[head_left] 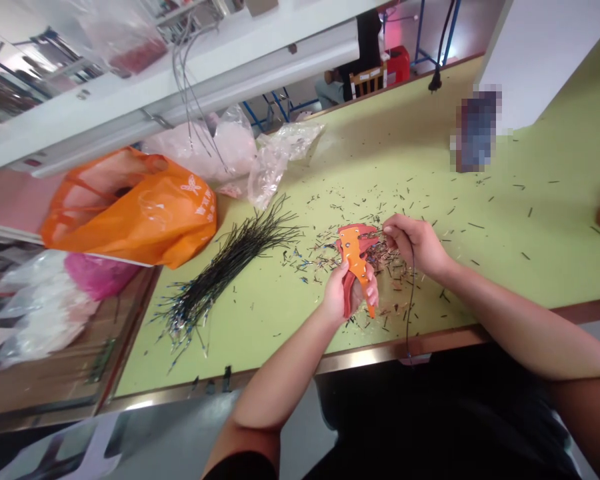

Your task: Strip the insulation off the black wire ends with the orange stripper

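Observation:
My left hand is wrapped round the handles of an orange and red wire stripper, whose jaws point to the right. Close to those jaws, my right hand pinches a thin black wire between thumb and fingers. The wire hangs down from the hand past the table's front edge. Whether its tip sits inside the jaws I cannot tell. To the left lies a bundle of black wires with blue and silvery ends. Short black scraps are strewn under and around both hands.
An orange bag and clear plastic bags lie at the back left of the green table. A shelf with dangling wires crosses above. A pixelated object leans by a white panel. A person sits beyond.

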`<state>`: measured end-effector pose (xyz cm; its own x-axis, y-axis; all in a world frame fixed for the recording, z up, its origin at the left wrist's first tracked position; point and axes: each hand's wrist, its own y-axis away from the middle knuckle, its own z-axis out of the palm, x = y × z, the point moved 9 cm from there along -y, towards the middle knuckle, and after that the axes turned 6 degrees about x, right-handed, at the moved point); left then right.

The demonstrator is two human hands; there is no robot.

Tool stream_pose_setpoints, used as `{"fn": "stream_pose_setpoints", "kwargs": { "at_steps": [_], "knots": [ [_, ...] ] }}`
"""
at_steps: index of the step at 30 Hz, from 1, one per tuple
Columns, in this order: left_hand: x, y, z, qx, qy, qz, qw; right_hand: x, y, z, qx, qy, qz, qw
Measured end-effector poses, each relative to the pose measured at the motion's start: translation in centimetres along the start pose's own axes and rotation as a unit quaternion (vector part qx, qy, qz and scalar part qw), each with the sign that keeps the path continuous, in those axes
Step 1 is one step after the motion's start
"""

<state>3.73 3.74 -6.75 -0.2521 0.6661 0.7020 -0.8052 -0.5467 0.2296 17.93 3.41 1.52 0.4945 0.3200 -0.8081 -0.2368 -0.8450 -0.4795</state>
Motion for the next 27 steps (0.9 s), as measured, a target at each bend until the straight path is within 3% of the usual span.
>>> {"fn": "stream_pose_setpoints", "kwargs": {
  "at_steps": [5,9,11,12,15,18,21,27],
  "knots": [
    [1.2,0.4,0.3,0.000,0.026,0.021,0.999,1.1,-0.2,-0.9,0.029,-0.041,0.016,0.999],
    [5.9,1.0,-3.2,0.127,0.092,0.125,0.980,3.7,-1.3,-5.7,0.143,-0.061,0.064,0.986],
    [7.2,1.2,-4.2,0.149,0.113,0.135,0.973,4.2,-1.5,-7.5,0.186,-0.049,0.072,0.979],
    [7.3,1.1,-4.2,0.144,0.110,0.124,0.976,4.2,-1.6,-7.5,0.178,-0.052,0.075,0.980],
    [5.9,0.6,-3.4,0.103,0.079,0.063,0.990,3.3,-1.3,-3.8,0.047,-0.114,0.076,0.989],
    [4.0,0.5,-2.2,0.060,0.059,0.019,0.996,1.6,0.1,1.3,-0.095,-0.216,0.063,0.970],
    [3.0,0.6,-1.4,0.027,0.036,0.001,0.999,1.2,0.9,3.8,-0.127,-0.282,0.078,0.948],
    [2.3,0.9,-0.6,-0.033,-0.007,-0.013,0.999,1.5,1.4,5.4,-0.157,-0.306,0.092,0.935]
  ]
}}
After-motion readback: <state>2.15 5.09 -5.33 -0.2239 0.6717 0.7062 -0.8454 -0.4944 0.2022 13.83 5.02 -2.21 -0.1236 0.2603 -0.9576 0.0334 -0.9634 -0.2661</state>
